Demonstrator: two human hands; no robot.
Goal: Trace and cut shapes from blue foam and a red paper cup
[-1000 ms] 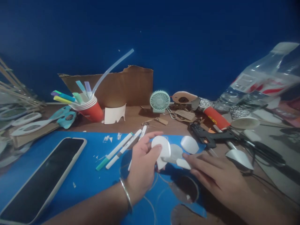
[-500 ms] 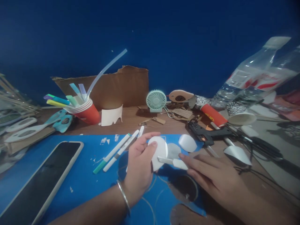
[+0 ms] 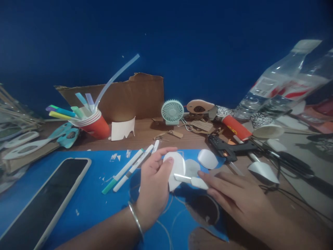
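Note:
My left hand (image 3: 155, 184), with a bangle at the wrist, pinches a white rounded paper piece (image 3: 173, 166), thumb on its face. In my right hand (image 3: 238, 196) is a small white-handled knife (image 3: 199, 182). Its pale blade lies across the paper's lower right part; whether it cuts in, I cannot tell. Both hands are above a blue sheet (image 3: 104, 222) marked with round outlines and cut out along its right side. Beyond the knife lie a greyish round piece (image 3: 192, 168) and a white paper cutout (image 3: 207, 159).
White markers (image 3: 132, 166) lie left of my hands, beside a phone (image 3: 49, 198). Further back stand a red paper cup (image 3: 97, 125) of pens and a mint fan (image 3: 172, 111). On the right are a black glue gun (image 3: 234, 148), a red tube (image 3: 236, 127) and plastic bottles (image 3: 275, 78).
The view has shifted very slightly. Both hands, the paper piece and the knife keep nearly the same positions; the blade looks a little brighter.

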